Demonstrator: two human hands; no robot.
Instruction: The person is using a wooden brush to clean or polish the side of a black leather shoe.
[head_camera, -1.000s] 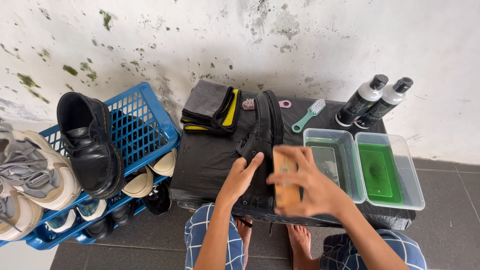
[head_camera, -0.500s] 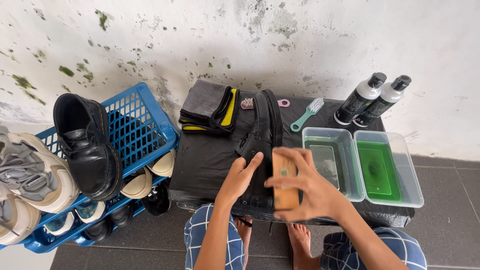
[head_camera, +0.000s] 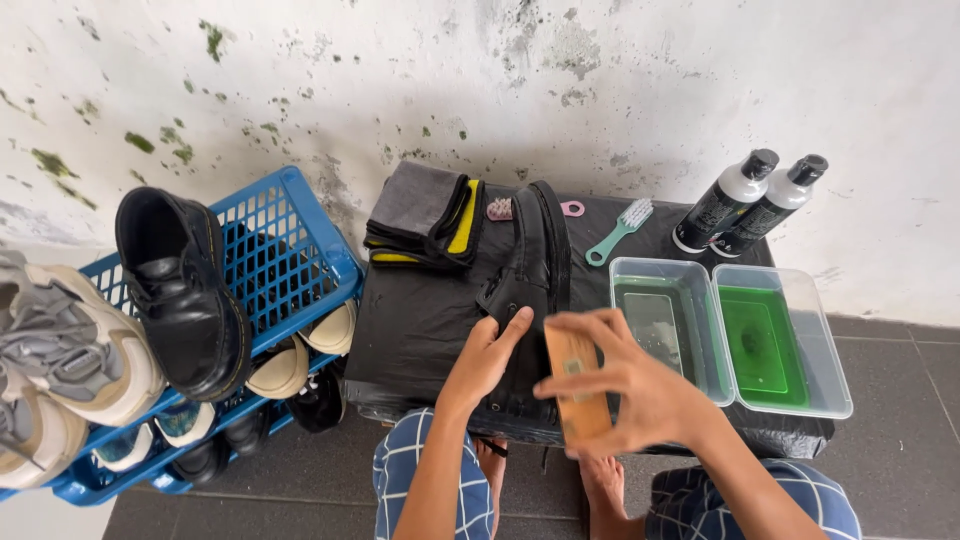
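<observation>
My right hand (head_camera: 640, 385) has its grip closed around a wooden brush (head_camera: 578, 385); just left of it, my left hand (head_camera: 492, 352) lies flat, steadying the black shoe (head_camera: 535, 290) on the table (head_camera: 420, 320). Short strokes, shoe pinned, seem best.

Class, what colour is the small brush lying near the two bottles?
The small brush is mint green with pale bristles, seen in the head view.

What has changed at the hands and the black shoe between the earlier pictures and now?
Very little. The right hand keeps its grip on the wooden brush and has slid it slightly toward the person along the black shoe. The left hand stays pressed on the shoe. Nothing was picked up or let go. The folded cloths, green brush, two bottles and both plastic tubs lie as before.
</observation>
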